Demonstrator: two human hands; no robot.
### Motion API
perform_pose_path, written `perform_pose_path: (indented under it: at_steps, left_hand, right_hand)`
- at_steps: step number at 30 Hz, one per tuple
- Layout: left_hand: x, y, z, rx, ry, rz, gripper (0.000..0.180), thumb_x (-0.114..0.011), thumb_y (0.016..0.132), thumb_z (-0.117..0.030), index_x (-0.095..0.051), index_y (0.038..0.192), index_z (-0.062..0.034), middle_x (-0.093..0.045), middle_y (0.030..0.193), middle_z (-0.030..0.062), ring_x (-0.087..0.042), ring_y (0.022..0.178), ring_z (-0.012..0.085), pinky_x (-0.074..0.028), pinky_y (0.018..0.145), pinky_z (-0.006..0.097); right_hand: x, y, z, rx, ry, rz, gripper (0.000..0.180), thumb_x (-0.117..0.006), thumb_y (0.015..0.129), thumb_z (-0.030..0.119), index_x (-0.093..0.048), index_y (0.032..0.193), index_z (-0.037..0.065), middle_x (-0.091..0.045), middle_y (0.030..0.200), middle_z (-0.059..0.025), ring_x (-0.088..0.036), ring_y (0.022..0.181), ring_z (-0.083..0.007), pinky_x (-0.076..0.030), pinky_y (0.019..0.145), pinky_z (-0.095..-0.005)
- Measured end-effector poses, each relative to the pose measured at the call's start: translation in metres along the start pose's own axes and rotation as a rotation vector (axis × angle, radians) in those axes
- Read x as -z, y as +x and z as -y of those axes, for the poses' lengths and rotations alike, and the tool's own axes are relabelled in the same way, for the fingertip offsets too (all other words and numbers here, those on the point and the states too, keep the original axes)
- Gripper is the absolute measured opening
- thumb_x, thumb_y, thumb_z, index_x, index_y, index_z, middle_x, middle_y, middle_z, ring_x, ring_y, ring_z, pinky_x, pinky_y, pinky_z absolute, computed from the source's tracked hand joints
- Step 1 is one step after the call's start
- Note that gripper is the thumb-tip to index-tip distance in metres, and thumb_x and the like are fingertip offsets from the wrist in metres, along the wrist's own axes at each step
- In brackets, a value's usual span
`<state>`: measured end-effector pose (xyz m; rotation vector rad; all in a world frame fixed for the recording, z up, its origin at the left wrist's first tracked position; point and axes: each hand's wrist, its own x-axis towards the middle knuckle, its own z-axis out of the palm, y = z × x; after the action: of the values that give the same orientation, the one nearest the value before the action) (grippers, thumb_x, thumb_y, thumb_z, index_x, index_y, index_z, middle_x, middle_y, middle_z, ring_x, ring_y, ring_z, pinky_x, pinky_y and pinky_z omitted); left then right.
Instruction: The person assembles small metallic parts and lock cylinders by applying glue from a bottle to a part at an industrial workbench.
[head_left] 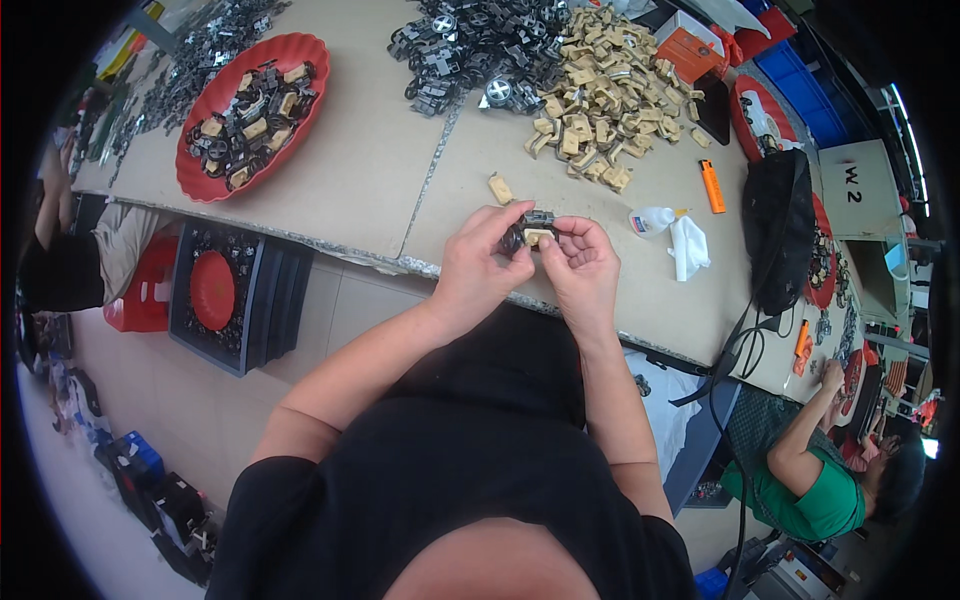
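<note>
The bare left hand (478,264) and bare right hand (584,270) hold 1 small, blocky black-and-tan part (538,236) between them, each grip pinched narrow on it, at the flat beige worktop's (360,160) near edge; 1 loose, oblong tan piece (500,188) lies just beyond.

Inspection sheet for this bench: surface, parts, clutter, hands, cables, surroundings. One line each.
Surface: beige tabletop with a speckled seam.
Job's things: dark part with tan piece in the hands; dark heap and tan heap beyond; red tray of mixed parts at left.
Clutter: orange lighter, small bottle, white tissue, black bag, all at right.
Hands: left hand and right hand both grip the dark part.
Cables: black cord hanging at right, possibly a strap.
Surroundings: person in green at right; stacked grey crates at left.
</note>
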<state>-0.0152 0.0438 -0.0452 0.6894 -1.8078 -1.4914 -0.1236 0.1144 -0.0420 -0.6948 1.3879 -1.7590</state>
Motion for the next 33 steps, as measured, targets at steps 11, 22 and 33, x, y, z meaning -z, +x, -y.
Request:
perform_pose_path:
  at_steps: [11,22,33]
  left_hand:
    - [-0.0021,0.0008,0.0026,0.053,-0.111,-0.025,0.041,-0.052,0.074,0.009,-0.047,0.114,0.0030,-0.045,0.096,0.0063,-0.053,0.087,0.0107,-0.047,0.077,0.022]
    - [-0.0026,0.0009,0.0001,0.069,-0.063,-0.031,0.040,-0.053,0.073,0.008,-0.047,0.113,0.0043,-0.045,0.097,0.0065,-0.052,0.088,0.0106,-0.046,0.077,0.022]
    - [-0.0020,0.0018,0.0016,0.128,-0.166,-0.020,0.038,-0.053,0.075,0.006,-0.045,0.112,0.0047,-0.048,0.099,0.0066,-0.051,0.089,0.0098,-0.045,0.078,0.022]
  right_hand:
    - [0.0000,0.0000,-0.0057,0.030,-0.008,0.004,0.025,-0.057,0.075,-0.005,-0.046,0.098,-0.003,-0.055,0.091,-0.0089,-0.055,0.085,-0.0122,-0.045,0.075,-0.0230]
    - [-0.0010,-0.0013,-0.0070,0.023,-0.058,-0.037,0.026,-0.059,0.074,-0.003,-0.047,0.097,-0.003,-0.055,0.089,-0.0084,-0.055,0.083,-0.0120,-0.045,0.075,-0.0235]
    - [0.0005,-0.0021,-0.0103,0.047,-0.103,-0.025,0.027,-0.060,0.074,-0.002,-0.047,0.098,-0.004,-0.055,0.091,-0.0105,-0.056,0.084,-0.0135,-0.046,0.077,-0.0250]
